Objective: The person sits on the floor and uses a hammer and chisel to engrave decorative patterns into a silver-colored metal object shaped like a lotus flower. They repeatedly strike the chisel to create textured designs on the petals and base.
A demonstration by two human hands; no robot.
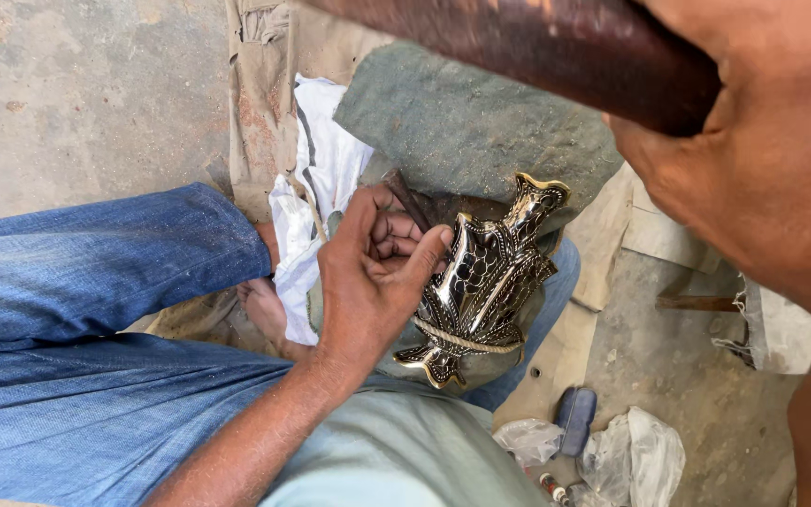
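My right hand (762, 178), nearest, gripped a dark wooden handle (537, 42) raised high. My left hand (368, 272) pinched a punch (407, 199) against the ornate metal vase (485, 282) in my lap; a skewed blow might strike my fingers.

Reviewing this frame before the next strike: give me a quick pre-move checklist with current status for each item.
1. Left hand steadies the metal vase: ok, thumb and fingers rest against its side.
2. Thin tool set on the vase: cannot tell, its tip is hidden behind the fingers.
3. Right hand grips the wooden handle: ok, closed around it, raised close to the camera.
4. Handle's working end visible: not ok, it runs out of frame.
5. Vase supported: ok, it lies on the lap against the grey stone slab.
6. Left fingers clear of the strike spot: cannot tell.
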